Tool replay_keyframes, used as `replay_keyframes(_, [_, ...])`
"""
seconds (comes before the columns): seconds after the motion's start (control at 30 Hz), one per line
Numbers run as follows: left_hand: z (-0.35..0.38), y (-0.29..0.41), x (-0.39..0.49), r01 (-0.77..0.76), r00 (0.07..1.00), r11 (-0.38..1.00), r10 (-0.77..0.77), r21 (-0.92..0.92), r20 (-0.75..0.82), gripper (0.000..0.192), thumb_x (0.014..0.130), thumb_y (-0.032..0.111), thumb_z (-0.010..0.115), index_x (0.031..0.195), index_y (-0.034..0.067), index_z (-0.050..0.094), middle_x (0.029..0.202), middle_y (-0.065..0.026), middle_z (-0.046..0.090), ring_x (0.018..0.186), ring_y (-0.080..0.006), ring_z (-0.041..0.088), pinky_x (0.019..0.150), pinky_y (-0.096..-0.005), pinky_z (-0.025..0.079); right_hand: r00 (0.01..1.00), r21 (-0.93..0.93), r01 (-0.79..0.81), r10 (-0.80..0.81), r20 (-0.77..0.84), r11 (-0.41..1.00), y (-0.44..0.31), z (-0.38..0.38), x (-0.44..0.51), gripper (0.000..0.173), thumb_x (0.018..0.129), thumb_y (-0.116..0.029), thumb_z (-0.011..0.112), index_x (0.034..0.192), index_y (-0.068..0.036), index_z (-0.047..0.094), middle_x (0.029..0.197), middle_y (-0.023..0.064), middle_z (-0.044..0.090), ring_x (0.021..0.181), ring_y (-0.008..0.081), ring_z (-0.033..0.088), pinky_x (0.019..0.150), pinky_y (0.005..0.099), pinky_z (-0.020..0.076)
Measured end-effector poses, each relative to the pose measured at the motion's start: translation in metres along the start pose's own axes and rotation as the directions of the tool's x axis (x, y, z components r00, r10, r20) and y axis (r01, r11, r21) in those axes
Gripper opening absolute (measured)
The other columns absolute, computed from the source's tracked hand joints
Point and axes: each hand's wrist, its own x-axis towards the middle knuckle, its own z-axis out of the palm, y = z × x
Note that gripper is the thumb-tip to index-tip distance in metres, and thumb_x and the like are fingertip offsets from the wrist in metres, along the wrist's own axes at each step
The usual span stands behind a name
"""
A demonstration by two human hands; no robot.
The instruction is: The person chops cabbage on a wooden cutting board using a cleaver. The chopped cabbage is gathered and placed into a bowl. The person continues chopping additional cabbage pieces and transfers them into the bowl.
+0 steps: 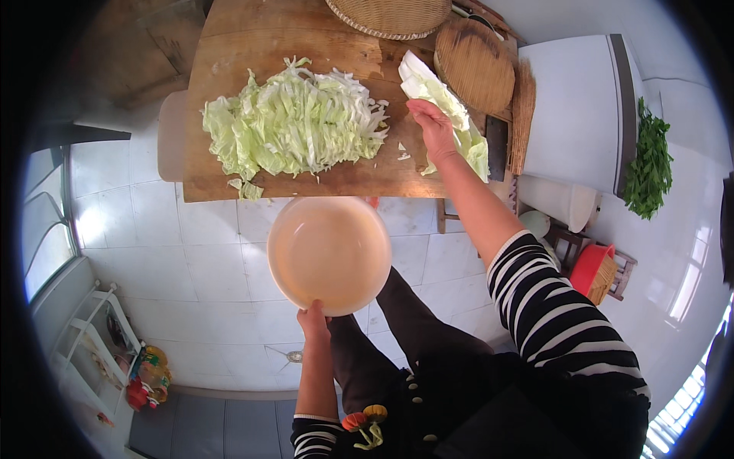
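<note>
My left hand [315, 323] grips the near rim of a large pale basin [330, 255], thumb over the edge. Nothing lies inside the basin, whose far rim is right by the front edge of the wooden table [338, 186]. A wide heap of shredded Chinese cabbage [295, 123] covers the table's left and middle. Over the table's right part is my right hand [433, 127], fingers together, beside some larger Chinese cabbage leaves [436, 89]; whether it touches them I cannot tell. A dark flat blade [496, 146], probably a cleaver, is partly visible right of the leaves.
At the table's back are a woven basket [393, 17] and a round wooden lid [476, 66]. A straw brush [523, 117] lies along the right edge. Further right stands a white cabinet-like appliance [567, 112] with leafy greens [649, 160]. A red basin [590, 267] rests on a stool.
</note>
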Motion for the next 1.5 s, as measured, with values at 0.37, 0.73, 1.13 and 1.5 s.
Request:
replay_keyframes(0.37, [0.037, 0.021, 0.050, 0.024, 0.998, 0.997, -0.027, 0.075, 0.047, 0.021, 0.080, 0.013, 0.062, 0.097, 0.000, 0.063, 0.079, -0.0062, 0.062, 0.058, -0.0131, 0.053, 0.047, -0.0273, 0.040, 0.899, -0.469, 0.402, -0.242, 0.365, 0.786, 0.016, 0.032, 0.024, 0.049, 0.098, -0.030, 0.062, 0.141, -0.007, 0.054, 0.152, 0.0194, 0.044, 0.143, 0.0318, 0.039, 0.117, 0.0367, 0.0322])
replay_keyframes(0.73, [0.019, 0.022, 0.058, -0.051, 0.997, 0.999, 0.052, -0.018, 0.058, 0.020, 0.077, 0.016, 0.068, 0.092, 0.004, 0.062, 0.075, -0.0031, 0.060, 0.057, -0.0118, 0.051, 0.048, -0.0262, 0.039, 0.806, -0.506, 0.582, -0.367, 0.465, 0.637, 0.051, 0.027, -0.047, 0.056, 0.098, -0.038, 0.058, 0.140, -0.003, 0.051, 0.148, 0.0223, 0.047, 0.140, 0.0417, 0.041, 0.116, 0.0465, 0.0333])
replay_keyframes(1.13, [0.026, 0.035, 0.052, -0.096, 0.995, 0.995, 0.096, -0.035, 0.001, 0.023, 0.076, 0.014, 0.066, 0.095, 0.003, 0.061, 0.074, -0.0042, 0.060, 0.055, -0.0133, 0.051, 0.046, -0.0276, 0.039, 0.854, -0.435, 0.469, -0.269, 0.446, 0.768, 0.064, 0.076, -0.170, 0.060, 0.095, -0.030, 0.059, 0.147, -0.005, 0.044, 0.151, 0.0192, 0.043, 0.144, 0.0391, 0.034, 0.119, 0.0505, 0.0243])
replay_keyframes(1.5, [0.027, 0.038, 0.052, -0.087, 0.996, 0.996, 0.088, -0.032, 0.015, 0.022, 0.078, 0.014, 0.063, 0.095, 0.000, 0.060, 0.073, -0.0048, 0.058, 0.054, -0.0144, 0.050, 0.049, -0.0293, 0.039, 0.934, -0.537, 0.356, -0.311, 0.176, 0.765, 0.044, 0.048, -0.167, 0.041, 0.085, -0.003, 0.067, 0.125, -0.004, 0.060, 0.131, 0.0152, 0.058, 0.125, 0.0364, 0.053, 0.105, 0.0428, 0.0464])
